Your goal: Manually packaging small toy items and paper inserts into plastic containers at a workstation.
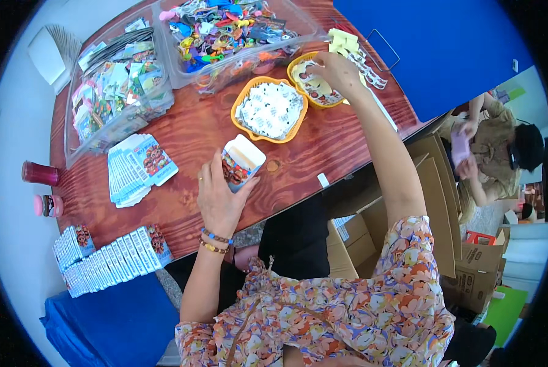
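Observation:
My left hand (220, 191) grips a small card box (240, 164), white and blue with a colourful picture on its front. The box is tilted and its top flap stands open. My right hand (340, 74) reaches over a yellow basket (335, 105) of printed paper pieces at the far right of the table. Its thumb and forefinger look apart above the pieces, and I make out nothing held between them. A second yellow basket (238, 124), full of small white printed packets (270, 110), stands between my two hands.
Behind are clear plastic bins, one with colourful small toys (225, 30), another with flat packets (118, 85). Flat cartons (140, 168) fan out at left, above rows of filled-out boxes (118, 260). Open cardboard boxes (372, 235) stand right of the table. A co-worker (491, 147) sits at right.

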The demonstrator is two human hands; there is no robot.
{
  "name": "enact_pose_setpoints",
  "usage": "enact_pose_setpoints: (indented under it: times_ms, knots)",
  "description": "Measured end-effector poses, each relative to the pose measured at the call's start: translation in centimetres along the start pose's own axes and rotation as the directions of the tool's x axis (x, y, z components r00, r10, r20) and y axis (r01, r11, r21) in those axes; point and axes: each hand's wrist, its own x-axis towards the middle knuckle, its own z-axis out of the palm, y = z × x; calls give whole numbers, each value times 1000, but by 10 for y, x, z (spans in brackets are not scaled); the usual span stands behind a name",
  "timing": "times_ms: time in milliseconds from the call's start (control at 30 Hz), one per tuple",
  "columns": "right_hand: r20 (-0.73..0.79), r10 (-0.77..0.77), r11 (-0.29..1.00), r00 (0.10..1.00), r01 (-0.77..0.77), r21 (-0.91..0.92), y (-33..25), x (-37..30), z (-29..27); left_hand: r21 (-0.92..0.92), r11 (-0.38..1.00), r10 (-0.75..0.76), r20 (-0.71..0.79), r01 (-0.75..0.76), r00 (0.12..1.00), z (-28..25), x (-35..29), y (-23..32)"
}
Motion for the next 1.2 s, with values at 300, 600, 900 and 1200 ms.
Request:
enact_pose_setpoints:
  times_ms: [300,600,900,1200]
  knots:
    - [-52,85,979,995,-74,188,32,15,24,-5,1000,-21,-14,21,1000,-9,-2,1]
    - [-64,108,785,992,-46,618,57,3,-6,-57,998,-14,-33,12,999,-4,-3,5]
    - [-32,-443,729,896,381,570,-124,-132,-13,-3,998,-56,-38,56,998,-4,-8,-1]
    - [-120,-498,705,859,482,520,-145,-159,2,-37,985,-173,-214,169,961,-4,-18,-21]
